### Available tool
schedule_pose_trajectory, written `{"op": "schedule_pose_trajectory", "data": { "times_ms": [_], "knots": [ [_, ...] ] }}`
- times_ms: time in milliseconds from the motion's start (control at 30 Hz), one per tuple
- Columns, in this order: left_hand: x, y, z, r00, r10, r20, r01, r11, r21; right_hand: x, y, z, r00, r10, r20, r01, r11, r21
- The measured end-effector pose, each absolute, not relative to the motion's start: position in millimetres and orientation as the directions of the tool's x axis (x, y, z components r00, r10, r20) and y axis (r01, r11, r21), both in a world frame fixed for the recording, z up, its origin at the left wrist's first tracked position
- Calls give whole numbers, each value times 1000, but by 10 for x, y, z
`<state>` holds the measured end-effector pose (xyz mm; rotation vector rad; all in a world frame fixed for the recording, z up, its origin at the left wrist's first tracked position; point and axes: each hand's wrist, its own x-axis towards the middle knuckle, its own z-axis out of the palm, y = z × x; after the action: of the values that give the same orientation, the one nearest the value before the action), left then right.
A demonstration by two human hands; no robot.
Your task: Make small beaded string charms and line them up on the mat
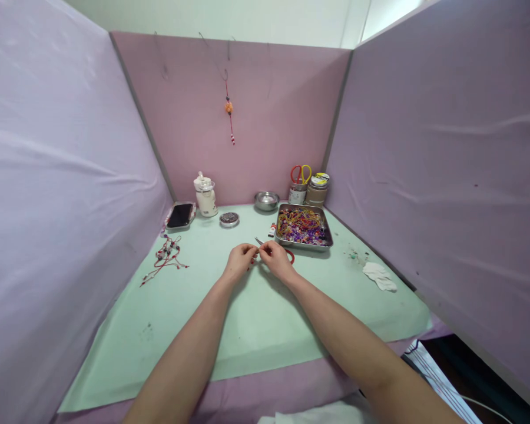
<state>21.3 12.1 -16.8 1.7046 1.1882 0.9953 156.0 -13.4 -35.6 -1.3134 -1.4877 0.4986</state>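
Both my hands meet over the middle of the pale green mat (256, 330). My left hand (239, 261) is closed in a pinch, fingertips touching those of my right hand (277, 261), which is also closed. Between the fingertips is something small, possibly a cord, too small to name. Red-handled scissors (288, 254) lie on the mat just behind my right hand, their metal tip (258, 240) pointing left.
A metal tray (329, 238) of coloured beads and cords sits behind right. Red beaded cords (166, 257) lie at left. At the back stand a phone (180, 215), white bottle (205, 195), round tin (229, 219), metal bowl (267, 201), scissor cup (298, 189). White cloth (380, 275) lies at right.
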Motion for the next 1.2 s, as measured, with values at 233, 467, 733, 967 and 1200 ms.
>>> {"op": "schedule_pose_trajectory", "data": {
  "times_ms": [233,467,733,967,1200],
  "knots": [
    [194,135,-150,215,937,275,378,-340,861,1560,-122,-372,127,912,389,432,302,-850],
    [138,119,-74,328,844,424,458,-534,710,1562,-126,-360,145,911,387,424,296,-856],
    [103,131,-66,460,765,452,564,-644,517,1561,-130,-365,130,915,382,422,298,-856],
    [96,134,-89,461,758,462,573,-652,497,1560,-115,-392,122,919,375,409,298,-863],
    [90,158,-107,393,785,479,555,-617,557,1569,-94,-406,115,929,351,349,293,-890]
  ]
}}
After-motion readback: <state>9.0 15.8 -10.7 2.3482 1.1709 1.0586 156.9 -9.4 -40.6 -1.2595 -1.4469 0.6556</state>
